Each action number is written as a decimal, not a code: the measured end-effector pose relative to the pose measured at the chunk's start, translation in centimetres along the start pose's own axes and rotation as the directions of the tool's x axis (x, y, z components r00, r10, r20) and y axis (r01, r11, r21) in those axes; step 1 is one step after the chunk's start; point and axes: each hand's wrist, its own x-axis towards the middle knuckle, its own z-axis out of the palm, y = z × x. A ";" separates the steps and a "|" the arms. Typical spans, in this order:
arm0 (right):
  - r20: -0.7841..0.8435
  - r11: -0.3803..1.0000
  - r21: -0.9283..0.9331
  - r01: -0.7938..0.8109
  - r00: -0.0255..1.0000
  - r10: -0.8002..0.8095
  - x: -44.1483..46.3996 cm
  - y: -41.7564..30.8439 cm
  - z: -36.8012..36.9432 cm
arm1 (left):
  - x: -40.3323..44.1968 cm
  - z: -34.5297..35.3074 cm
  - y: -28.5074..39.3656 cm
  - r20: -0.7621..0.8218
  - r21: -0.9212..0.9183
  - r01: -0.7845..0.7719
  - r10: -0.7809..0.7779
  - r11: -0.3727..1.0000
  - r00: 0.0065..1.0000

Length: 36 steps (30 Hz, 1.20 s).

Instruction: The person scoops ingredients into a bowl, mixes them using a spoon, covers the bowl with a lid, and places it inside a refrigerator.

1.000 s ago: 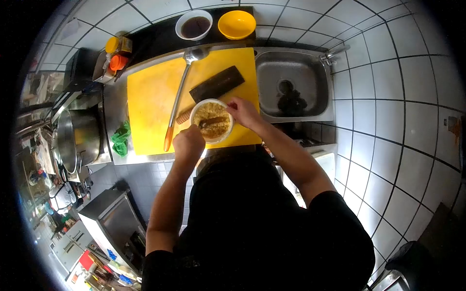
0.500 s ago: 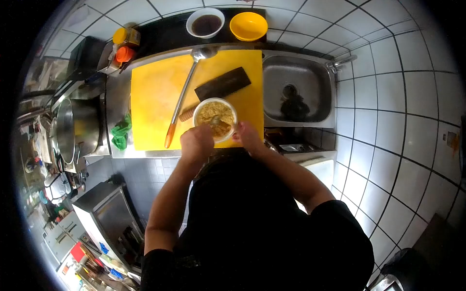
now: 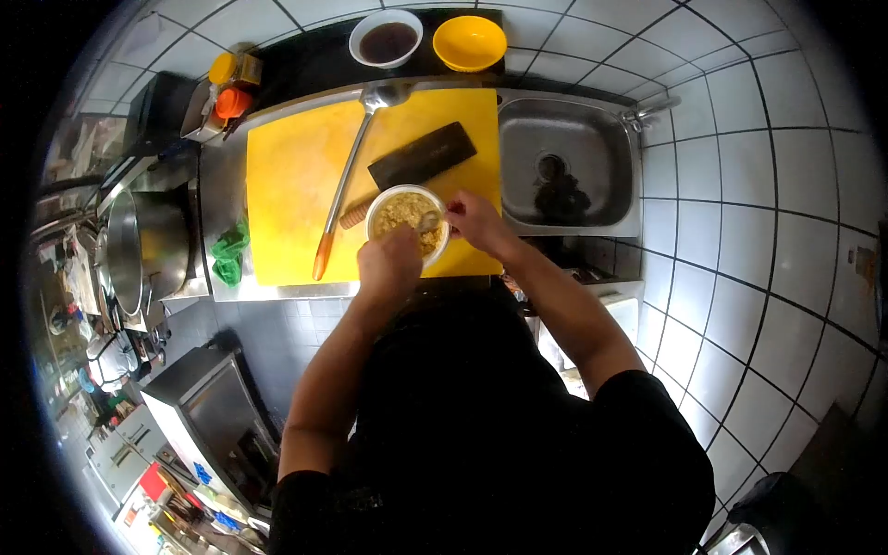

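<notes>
A white round bowl (image 3: 372, 211) of crumbly yellowish food (image 3: 398, 208) stands near the front of the yellow cutting board (image 3: 287, 185). My left hand (image 3: 389, 264) reaches over its near left rim with fingers curled down at the food; their tips are hidden. At the right rim, my right hand (image 3: 474, 222) has its fingers closed on what looks like a metal spoon (image 3: 427, 222), whose head lies over the food. Behind the bowl is a dark rectangular block (image 3: 423, 155). Partly behind the bowl's left side lies a brown ridged piece (image 3: 355, 215).
A long ladle (image 3: 350, 166) with a wooden grip lies across the board. At the back stand a bowl of dark liquid (image 3: 356, 44) and a yellow bowl (image 3: 469, 43). The steel sink (image 3: 592, 139) is on the right, a green cloth (image 3: 228, 252) on the left.
My right hand has moved up along the bowl's right rim, and the spoon head has shifted right. My left hand has moved slightly right, further over the bowl.
</notes>
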 end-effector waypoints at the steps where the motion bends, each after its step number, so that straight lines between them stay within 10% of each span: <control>1: 0.001 0.999 0.021 -0.025 1.000 0.025 -0.2 0.3 0.1 | 0.6 0.9 0.4 -0.005 -0.001 0.001 -0.001 1.000 1.000; 7: -0.037 0.981 0.166 -0.104 0.993 0.112 -1.9 3.1 1.4 | -0.7 1.6 -4.6 -0.009 0.109 0.025 -0.025 0.994 1.000; 15: -0.191 0.962 -0.272 -0.007 0.981 -0.047 -0.3 -2.0 1.2 | 1.0 2.4 -0.6 0.060 0.032 0.002 -0.004 0.999 0.998; 21: 0.035 0.907 -0.414 0.078 0.997 -0.070 2.3 -0.5 0.0 | -0.3 0.9 -4.9 0.104 0.168 0.110 -0.129 0.980 0.986; 24: -0.053 0.987 0.056 -0.151 0.987 0.154 -0.6 0.9 1.1 | -0.7 -1.5 -2.5 0.073 0.098 0.042 -0.049 0.994 0.996; 30: -0.062 0.980 0.019 -0.198 0.978 0.198 -1.0 3.4 1.4 | 0.4 1.6 -1.0 0.157 0.004 0.083 -0.082 0.997 0.984; 36: -0.219 0.952 -0.298 0.075 0.965 -0.144 0.6 -0.1 0.8 | -0.7 0.3 -3.5 0.030 0.066 0.019 -0.021 0.998 0.999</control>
